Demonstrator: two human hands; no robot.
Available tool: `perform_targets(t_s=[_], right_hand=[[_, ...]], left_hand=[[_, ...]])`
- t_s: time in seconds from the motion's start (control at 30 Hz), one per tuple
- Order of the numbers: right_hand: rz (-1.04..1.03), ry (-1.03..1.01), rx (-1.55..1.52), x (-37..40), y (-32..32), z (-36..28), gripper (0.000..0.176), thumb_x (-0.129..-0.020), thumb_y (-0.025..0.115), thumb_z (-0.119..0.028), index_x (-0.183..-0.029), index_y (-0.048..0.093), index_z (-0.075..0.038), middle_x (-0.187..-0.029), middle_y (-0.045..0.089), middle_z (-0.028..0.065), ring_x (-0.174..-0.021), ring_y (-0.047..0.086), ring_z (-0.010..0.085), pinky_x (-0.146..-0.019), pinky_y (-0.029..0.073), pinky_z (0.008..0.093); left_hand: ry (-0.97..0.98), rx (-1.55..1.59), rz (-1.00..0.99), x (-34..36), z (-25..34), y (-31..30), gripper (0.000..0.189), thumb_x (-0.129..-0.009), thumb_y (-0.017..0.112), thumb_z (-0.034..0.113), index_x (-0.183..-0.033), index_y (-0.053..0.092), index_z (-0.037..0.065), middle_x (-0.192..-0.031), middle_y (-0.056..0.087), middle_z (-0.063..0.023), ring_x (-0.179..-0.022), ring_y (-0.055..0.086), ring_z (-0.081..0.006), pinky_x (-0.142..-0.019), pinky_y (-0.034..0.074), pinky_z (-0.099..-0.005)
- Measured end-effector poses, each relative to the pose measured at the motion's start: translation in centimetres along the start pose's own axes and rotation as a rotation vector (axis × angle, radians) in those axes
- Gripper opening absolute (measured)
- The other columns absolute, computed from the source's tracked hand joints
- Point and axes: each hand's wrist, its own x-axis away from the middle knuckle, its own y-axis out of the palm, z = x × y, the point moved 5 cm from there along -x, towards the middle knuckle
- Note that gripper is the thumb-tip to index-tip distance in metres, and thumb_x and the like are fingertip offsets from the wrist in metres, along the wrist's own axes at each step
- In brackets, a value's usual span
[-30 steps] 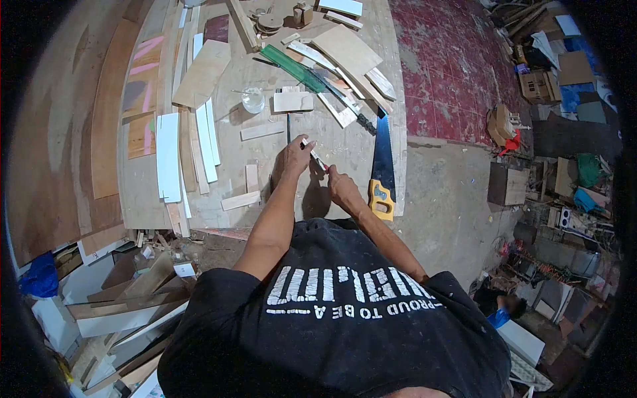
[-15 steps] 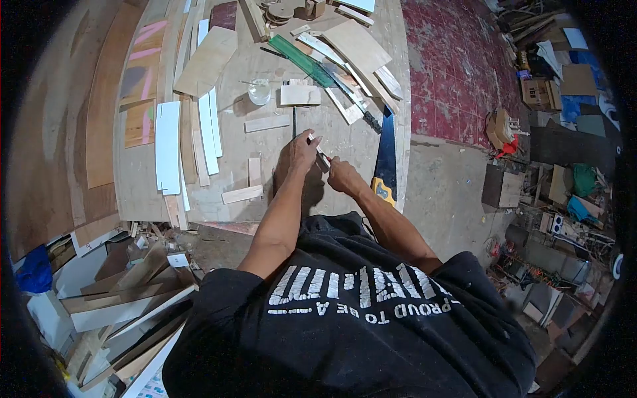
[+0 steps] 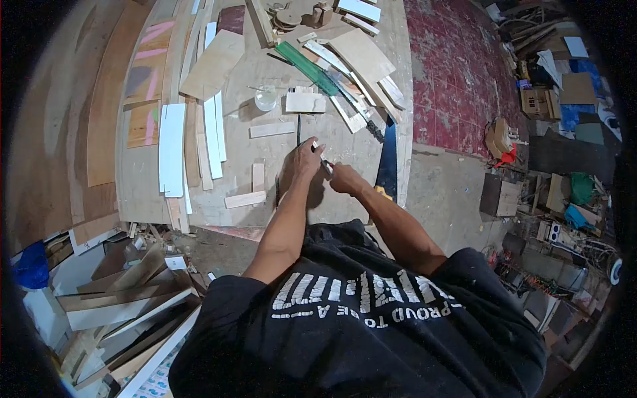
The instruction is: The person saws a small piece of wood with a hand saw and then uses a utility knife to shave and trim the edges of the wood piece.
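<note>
My left hand (image 3: 307, 160) is closed around a small pale piece of wood (image 3: 323, 157) above the workbench (image 3: 229, 136). Just to its right, my right hand (image 3: 347, 179) is closed at the near end of that piece. Its fingers hide most of what it grips, a small thing with a dark, shiny part. Beyond my left hand lies a thin dark rod (image 3: 298, 126), pointing toward a pale wooden block (image 3: 306, 102). Short wooden strips (image 3: 272, 129) rest left of my hands. A handsaw (image 3: 387, 156) with a yellow handle lies right of my right hand.
A glass jar (image 3: 265, 100) with a stick across it stands beyond the strips. A green strip (image 3: 307, 68) and several boards (image 3: 362, 54) lie at the far right. White panels (image 3: 172, 149) line the left side. Offcuts (image 3: 126, 292) are heaped on the floor at left.
The view has shifted slightly, so the bench things appear a little farther right. Both hands stay close together on the small wooden piece, with only a slight change of angle.
</note>
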Motion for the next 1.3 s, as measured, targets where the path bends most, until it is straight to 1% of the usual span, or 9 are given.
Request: perform_targets(t_s=[0.3,0.43,0.57,0.67,0.8,0.9,1.03,1.17,1.3], right_hand=[[-0.085,0.044,-0.028,-0.4,0.7,-0.1,0.04,-0.088,0.056,-0.018,-0.116,0.047,0.009,-0.102,0.063,0.0371,-0.099,0.064,0.0494,-0.087,0.051,0.0531],[0.295,0.086,-0.033,-0.1,1.2,0.6,0.031,-0.085,0.056,-0.016,-0.101,0.062,0.01,-0.1,0.066,0.0314,-0.094,0.067,0.0438,-0.08,0.055,0.0491],[-0.11,-0.011,-0.04,0.2,0.3,-0.9,0.032,-0.089,0.05,-0.013,-0.113,0.048,0.008,-0.091,0.065,0.0366,-0.087,0.067,0.0487,-0.077,0.052,0.0568],[0.463,-0.079,0.012,-0.5,3.7,2.4,0.032,-0.089,0.054,-0.018,-0.103,0.058,0.01,-0.086,0.067,0.031,-0.069,0.07,0.0411,-0.053,0.055,0.0491],[-0.106,0.078,-0.129,0.0,-1.3,-0.6,0.031,-0.088,0.053,-0.016,-0.108,0.046,0.006,-0.091,0.063,0.0394,-0.086,0.064,0.0531,-0.075,0.052,0.0581],[0.417,-0.082,-0.053,1.2,2.1,1.3,0.029,-0.087,0.057,-0.018,-0.096,0.055,0.01,-0.088,0.065,0.0353,-0.081,0.067,0.0484,-0.066,0.055,0.0534],[-0.023,-0.088,0.017,-2.3,0.5,0.8,0.038,-0.087,0.058,-0.02,-0.108,0.051,0.01,-0.096,0.065,0.0342,-0.093,0.064,0.0506,-0.083,0.05,0.0569],[0.38,0.014,-0.046,-1.6,3.7,2.4,0.032,-0.087,0.06,-0.024,-0.097,0.061,0.007,-0.098,0.065,0.0326,-0.088,0.066,0.0494,-0.077,0.053,0.0533],[-0.312,0.014,0.122,-4.5,0.3,0.6,0.032,-0.085,0.058,-0.02,-0.107,0.063,0.002,-0.091,0.066,0.0282,-0.078,0.069,0.0432,-0.07,0.056,0.0516]], left_hand=[[-0.02,0.059,0.004,-0.3,0.8,-0.4,0.044,-0.087,0.071,0.029,-0.121,0.063,0.002,-0.116,0.066,-0.0225,-0.108,0.063,-0.0375,-0.095,0.048,-0.0408],[-0.018,0.041,0.01,-0.5,0.5,-0.1,0.043,-0.087,0.071,0.029,-0.12,0.064,0.002,-0.114,0.066,-0.0243,-0.108,0.063,-0.0372,-0.093,0.048,-0.0412],[0.014,0.034,0.039,-0.6,0.8,-0.7,0.043,-0.087,0.071,0.029,-0.121,0.063,0.003,-0.113,0.066,-0.025,-0.107,0.063,-0.037,-0.092,0.048,-0.0415],[-0.056,0.062,-0.017,-0.5,0.1,-0.1,0.042,-0.087,0.07,0.029,-0.121,0.064,0.004,-0.121,0.064,-0.022,-0.115,0.059,-0.038,-0.098,0.045,-0.0441],[-0.028,0.043,0.012,-0.8,-0.4,0.5,0.046,-0.087,0.07,0.031,-0.124,0.062,0.004,-0.117,0.065,-0.0242,-0.108,0.063,-0.0373,-0.094,0.048,-0.0411],[-0.061,0.012,-0.041,-0.5,0.6,-0.2,0.048,-0.087,0.07,0.031,-0.126,0.061,0.005,-0.12,0.064,-0.0245,-0.11,0.062,-0.0377,-0.095,0.047,-0.0411],[-0.077,0.012,-0.047,0.1,1.0,-0.3,0.048,-0.087,0.07,0.032,-0.126,0.061,0.005,-0.119,0.064,-0.0246,-0.111,0.062,-0.038,-0.095,0.047,-0.0415],[-0.057,-0.001,-0.032,-1.2,0.3,0.1,0.047,-0.087,0.07,0.033,-0.124,0.062,0.006,-0.116,0.065,-0.0246,-0.108,0.063,-0.0391,-0.094,0.048,-0.0418],[-0.04,-0.002,-0.024,-1.6,-0.1,0.5,0.044,-0.087,0.069,0.031,-0.122,0.063,0.005,-0.12,0.064,-0.0235,-0.113,0.059,-0.041,-0.097,0.046,-0.0448]])
